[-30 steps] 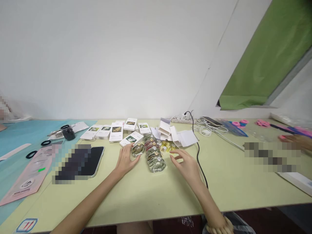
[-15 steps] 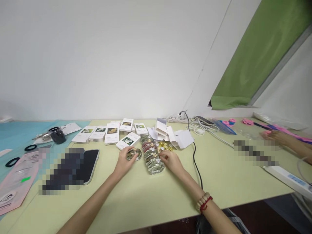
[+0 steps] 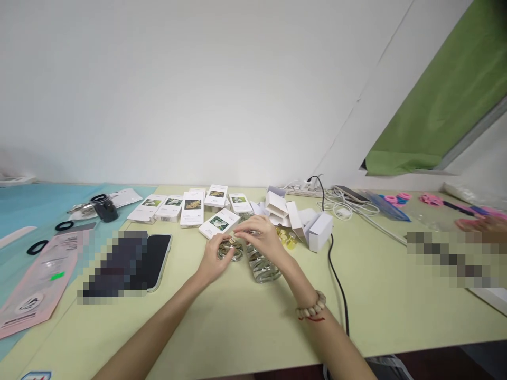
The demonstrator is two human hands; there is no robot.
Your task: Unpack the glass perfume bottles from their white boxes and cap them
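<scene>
On desk, toward near left corner: pink pouch, with jar behind, closer to far edge. Next, lying flat: phone. Along far edge, left of middle: white boxes, some overlapping. Left hand: spans bottle at mid-desk, thumb and fingers curved against opposite sides, holding. Right hand: brings thumb and fingertips nearly together at gold top; cannot tell whether gripping. Below right wrist: other bottles, partly hidden. Then caps, cartons, and black cable trailing toward near edge.
</scene>
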